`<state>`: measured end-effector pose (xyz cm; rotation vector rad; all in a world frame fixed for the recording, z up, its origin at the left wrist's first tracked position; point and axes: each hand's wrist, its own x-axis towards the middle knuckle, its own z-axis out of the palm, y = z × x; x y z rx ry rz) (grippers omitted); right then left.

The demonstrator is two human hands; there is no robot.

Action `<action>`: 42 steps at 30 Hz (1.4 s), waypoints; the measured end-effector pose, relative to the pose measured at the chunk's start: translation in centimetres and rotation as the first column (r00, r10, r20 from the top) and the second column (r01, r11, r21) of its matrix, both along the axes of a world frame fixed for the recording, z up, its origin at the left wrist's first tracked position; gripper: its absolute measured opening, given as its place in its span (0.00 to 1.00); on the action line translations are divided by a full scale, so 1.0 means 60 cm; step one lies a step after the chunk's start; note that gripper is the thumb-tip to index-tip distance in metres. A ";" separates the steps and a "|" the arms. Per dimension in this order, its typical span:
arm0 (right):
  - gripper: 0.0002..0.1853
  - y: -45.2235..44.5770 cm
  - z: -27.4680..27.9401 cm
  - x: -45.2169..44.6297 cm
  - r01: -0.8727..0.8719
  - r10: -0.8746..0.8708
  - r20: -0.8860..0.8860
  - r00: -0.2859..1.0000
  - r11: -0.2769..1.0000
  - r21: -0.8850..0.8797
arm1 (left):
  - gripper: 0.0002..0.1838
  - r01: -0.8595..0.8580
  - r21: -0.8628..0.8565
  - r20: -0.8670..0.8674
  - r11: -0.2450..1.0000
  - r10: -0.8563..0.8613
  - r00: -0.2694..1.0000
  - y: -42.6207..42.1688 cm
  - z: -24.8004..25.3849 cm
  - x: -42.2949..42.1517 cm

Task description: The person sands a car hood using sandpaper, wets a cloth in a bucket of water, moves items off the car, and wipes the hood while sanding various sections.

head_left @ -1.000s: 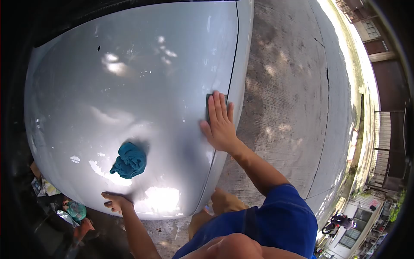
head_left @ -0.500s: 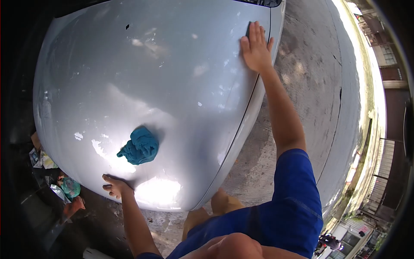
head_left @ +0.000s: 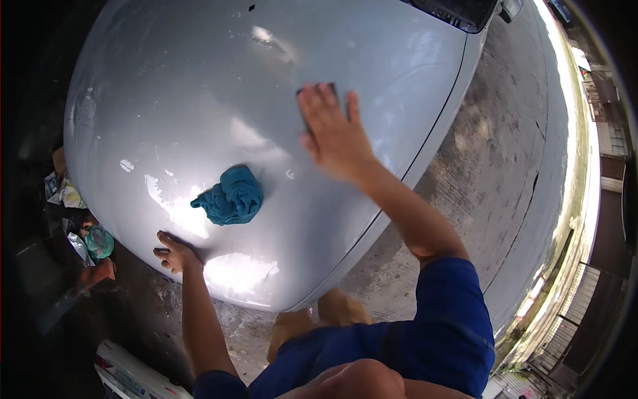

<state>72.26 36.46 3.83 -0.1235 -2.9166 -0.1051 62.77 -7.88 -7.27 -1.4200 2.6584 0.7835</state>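
Observation:
A silver car hood (head_left: 199,86) fills the left and middle of the head view. My right hand (head_left: 335,136) lies over its middle, pressing a dark flat pad (head_left: 333,88) that shows past the fingertips; the palm covers most of the pad. The fingers are held nearly straight, slightly blurred. Near the hood's front edge, my left hand (head_left: 176,254) rests with its fingers apart and nothing in it. A crumpled teal cloth (head_left: 234,195) sits on the hood between my two hands, touching neither.
The windshield base (head_left: 458,10) and a side mirror (head_left: 510,9) are at the top right. Concrete ground (head_left: 492,153) runs along the right. Bags and wrappers (head_left: 98,242) lie beyond the hood's left edge. Part of a white car (head_left: 136,376) shows at the bottom left.
My right hand went up along the hood's right edge, then moved left and inward with the pad. My left hand stays at the front edge. The view has shifted.

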 end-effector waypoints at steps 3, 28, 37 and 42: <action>0.33 -0.044 0.000 -0.002 -0.062 0.067 -0.035 0.997 0.990 0.128 | 0.59 0.005 -0.032 -0.057 0.999 -0.006 0.998 -0.012 -0.027 -0.012; 0.39 -0.055 0.046 0.319 -0.017 -0.449 -0.068 0.891 0.116 -0.993 | 0.17 0.749 -0.662 -0.439 -0.038 -0.790 -0.428 0.610 0.157 0.036; 0.36 -0.154 -0.070 0.254 0.130 -0.148 -0.001 0.989 0.871 -0.474 | 0.24 0.719 -0.686 -0.476 -0.117 -0.675 -0.564 0.614 0.188 -0.034; 0.36 0.133 -0.003 0.009 0.260 -0.288 -0.189 0.939 0.952 -0.160 | 0.44 0.608 -0.496 -0.482 0.620 -0.779 0.402 0.156 0.071 -0.097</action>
